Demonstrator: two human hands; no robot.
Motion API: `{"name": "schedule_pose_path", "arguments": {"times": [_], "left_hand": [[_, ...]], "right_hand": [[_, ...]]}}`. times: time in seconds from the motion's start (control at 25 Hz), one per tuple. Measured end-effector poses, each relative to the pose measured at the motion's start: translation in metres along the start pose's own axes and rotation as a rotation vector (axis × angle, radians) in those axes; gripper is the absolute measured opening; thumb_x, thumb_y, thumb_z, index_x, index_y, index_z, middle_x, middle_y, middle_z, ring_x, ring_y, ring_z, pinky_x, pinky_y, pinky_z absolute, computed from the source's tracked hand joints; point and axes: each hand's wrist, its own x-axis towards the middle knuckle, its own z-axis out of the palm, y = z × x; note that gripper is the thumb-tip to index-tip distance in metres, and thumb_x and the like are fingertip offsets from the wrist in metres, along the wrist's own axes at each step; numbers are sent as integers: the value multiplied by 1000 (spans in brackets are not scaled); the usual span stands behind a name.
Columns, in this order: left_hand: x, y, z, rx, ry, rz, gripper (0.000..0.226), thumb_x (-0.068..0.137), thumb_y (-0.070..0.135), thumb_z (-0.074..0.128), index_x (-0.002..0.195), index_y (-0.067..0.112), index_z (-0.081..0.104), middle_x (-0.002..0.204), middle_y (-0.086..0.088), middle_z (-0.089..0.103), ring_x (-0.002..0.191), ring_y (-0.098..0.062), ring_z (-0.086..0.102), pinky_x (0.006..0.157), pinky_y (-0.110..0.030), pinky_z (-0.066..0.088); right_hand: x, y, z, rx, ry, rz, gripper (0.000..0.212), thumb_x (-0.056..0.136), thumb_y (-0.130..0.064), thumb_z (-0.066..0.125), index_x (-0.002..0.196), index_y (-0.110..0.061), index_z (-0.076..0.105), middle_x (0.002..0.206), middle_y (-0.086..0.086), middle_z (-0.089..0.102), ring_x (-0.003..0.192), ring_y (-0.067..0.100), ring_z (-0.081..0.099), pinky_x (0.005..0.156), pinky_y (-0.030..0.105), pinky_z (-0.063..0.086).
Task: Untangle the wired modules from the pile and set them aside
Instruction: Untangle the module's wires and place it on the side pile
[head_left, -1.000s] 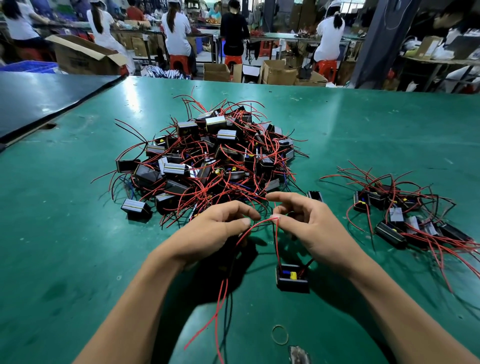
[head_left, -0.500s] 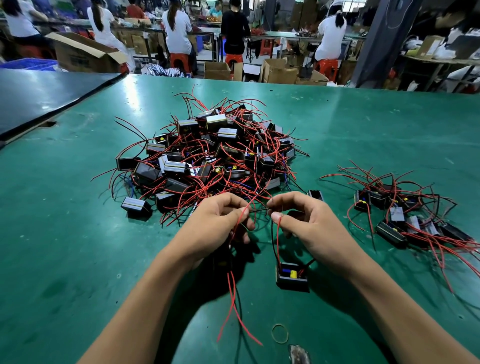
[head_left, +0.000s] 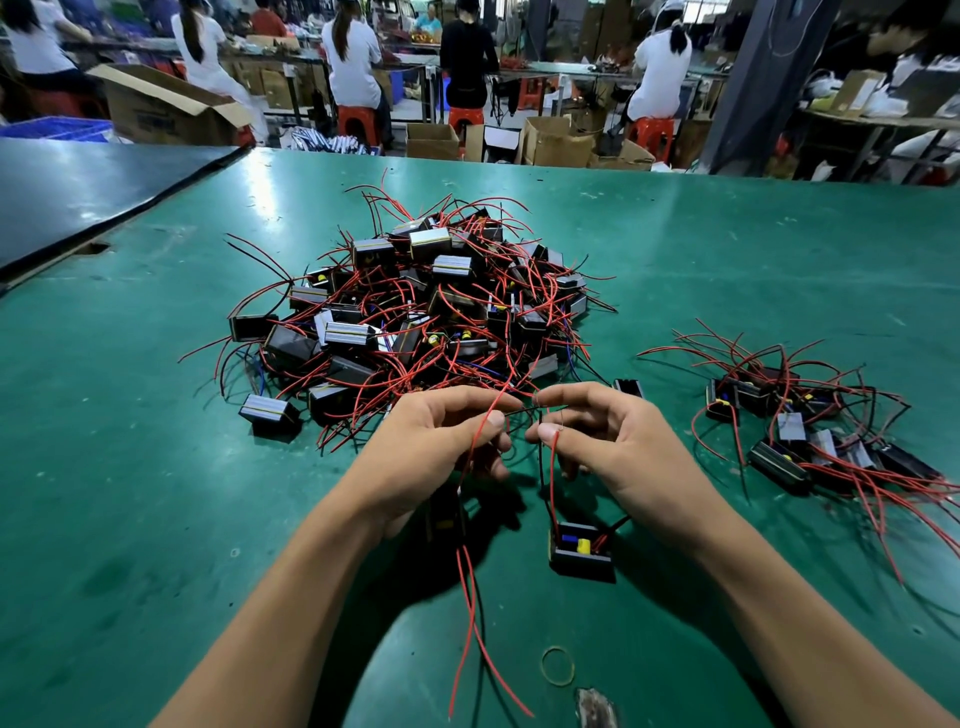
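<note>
left hand (head_left: 431, 447) fingers pinch 1 red wire (head_left: 485, 428); right hand (head_left: 618, 452) fingers pinch module lead (head_left: 554, 483), held apart to separate strands.

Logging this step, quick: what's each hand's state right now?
Left hand: closed, pinching a red wire.
Right hand: closed, pinching the red lead of the module below it.

A: Where's the pile (head_left: 431, 312)?
B: Centre, far side: black box modules heaped in tangled red leads.
A: The single module (head_left: 581, 556)?
B: Nearer, upright, open top showing yellow and blue parts, red wire (head_left: 554, 483) rising. A smaller cluster (head_left: 810, 431) lies right
</note>
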Motion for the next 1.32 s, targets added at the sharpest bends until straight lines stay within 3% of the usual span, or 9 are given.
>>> {"name": "schedule_pose_path", "arguments": {"times": [0.2,0.36,0.48,0.6,0.84,0.92,1.0,1.16,1.32], "left_hand": [[0,2,0,-27,-3,14,15,96,4,57,102,6,71,85,-12,70,66,-23,66,65,-30,59],[0,2,2,44,-9,39,13,91,10,64,102,10,71,90,-11,74,67,-20,67,69,-33,54],[-1,2,7,217,31,128,15,83,24,76,96,16,75,83,-6,75,63,-14,66,63,-26,52],[0,0,13,336,107,233,9,84,22,76,90,16,77,74,-5,75,60,-14,68,59,-20,53],[0,-3,23,242,193,219,3,83,24,78,83,22,80,63,6,70,54,-4,56,55,-20,45],[0,-2,23,245,205,231,3,82,22,78,83,20,80,69,3,73,58,-13,62,59,-26,50],[0,-1,21,264,203,243,3,83,20,78,85,18,80,74,-1,75,68,-21,68,67,-32,54],[-1,0,18,247,148,230,6,87,19,74,86,14,77,62,-6,63,55,-12,50,53,-24,42],[-1,-1,16,253,82,217,8,87,19,73,87,13,78,60,2,60,54,-9,47,52,-18,41]], "right_hand": [[0,-1,0,-9,24,-31,17,88,-7,73,98,-20,73,94,9,77,84,14,69,62,19,50],[0,-2,-1,-25,25,-65,15,89,-8,74,98,-20,75,92,4,77,75,7,65,63,17,50],[-1,-1,0,-53,20,-92,14,89,-9,74,98,-20,76,89,-3,77,76,2,67,64,14,49],[-1,0,2,-55,29,-114,14,89,-9,74,97,-21,76,87,-4,77,75,2,67,63,15,49],[-3,-1,5,-43,63,-174,16,87,-7,75,99,-18,72,88,2,76,75,10,68,58,23,52],[-3,-1,7,-61,65,-173,22,88,-1,72,101,-19,69,87,3,77,70,11,67,57,23,53],[-4,-3,7,-97,64,-188,28,89,0,71,104,-22,67,85,2,77,65,10,66,56,24,53],[-5,-4,-1,-352,57,-319,37,89,-10,74,119,-29,67,86,-7,76,58,16,67,60,33,58],[0,0,-5,-561,94,-541,36,89,-7,74,123,-18,71,94,-6,72,64,2,61,63,22,51]]}}
